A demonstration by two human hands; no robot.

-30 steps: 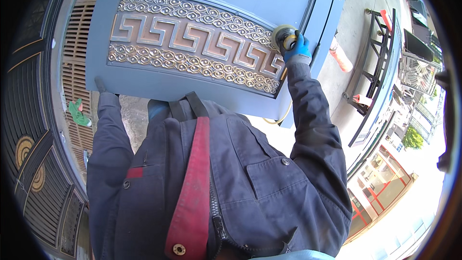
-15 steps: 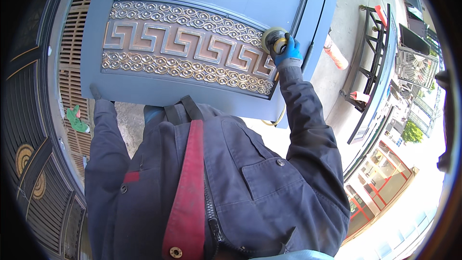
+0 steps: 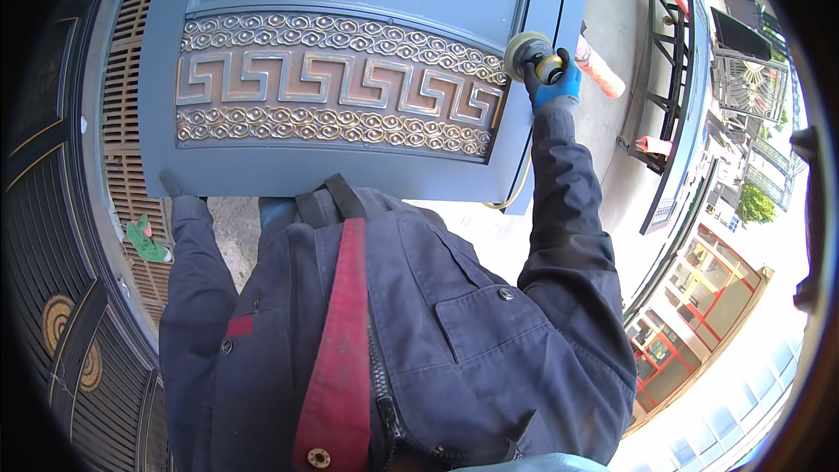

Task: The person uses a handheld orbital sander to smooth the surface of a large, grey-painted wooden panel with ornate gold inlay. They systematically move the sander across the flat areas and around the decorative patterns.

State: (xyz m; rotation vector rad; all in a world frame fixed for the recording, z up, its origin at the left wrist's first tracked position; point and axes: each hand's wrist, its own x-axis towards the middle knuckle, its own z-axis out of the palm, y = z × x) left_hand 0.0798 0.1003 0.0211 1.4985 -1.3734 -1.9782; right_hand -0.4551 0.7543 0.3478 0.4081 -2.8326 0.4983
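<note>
A blue-grey metal door [image 3: 367,177] lies before me, with an ornamental panel [image 3: 341,83] of raised meander and scroll relief in worn gold tones. My right hand [image 3: 558,79], in a blue and black glove, is closed around a handheld disc sander [image 3: 531,52]. The sander is tilted over the door's right border, beyond the relief; whether its pale disc touches the metal cannot be made out. At the door's near left corner, my left hand [image 3: 175,185] in a dark glove grips the edge. One digit lies on top, and the other fingers are hidden.
A yellow hose [image 3: 522,183] hangs by the door's right side. Left of the door run a slotted grate [image 3: 127,79], a green cloth [image 3: 147,240] and a dark door with gold trim [image 3: 52,201]. On the right stand a black metal frame [image 3: 669,79] and a red-and-white roll [image 3: 601,70].
My right hand has carried the sander right and slightly up, off the relief to the door's border. The view has shifted a little; my left hand stays at the corner.
</note>
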